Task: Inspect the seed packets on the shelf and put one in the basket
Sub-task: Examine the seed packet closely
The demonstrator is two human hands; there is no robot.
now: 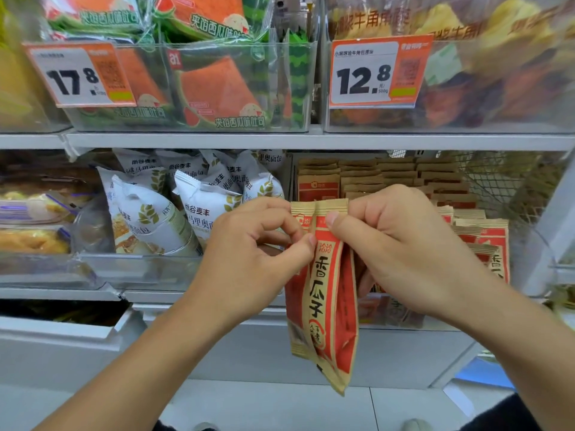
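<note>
A red and tan seed packet (pixel 323 300) hangs upright in front of the middle shelf, held at its top by both hands. My left hand (pixel 249 253) pinches its upper left edge with thumb and fingers. My right hand (pixel 401 247) grips the upper right edge, thumb on the front. The packet is slightly folded lengthwise. Behind it, several matching seed packets (pixel 385 178) stand in rows in a clear shelf bin, more at the right (pixel 485 237). No basket is in view.
White bread bags (pixel 186 206) fill the bin to the left of the seed packets. The upper shelf holds watermelon toast packs (pixel 217 88) and croissant bags (pixel 482 73) behind price tags. A wire mesh panel (pixel 497 181) stands at the right. White drawers sit below.
</note>
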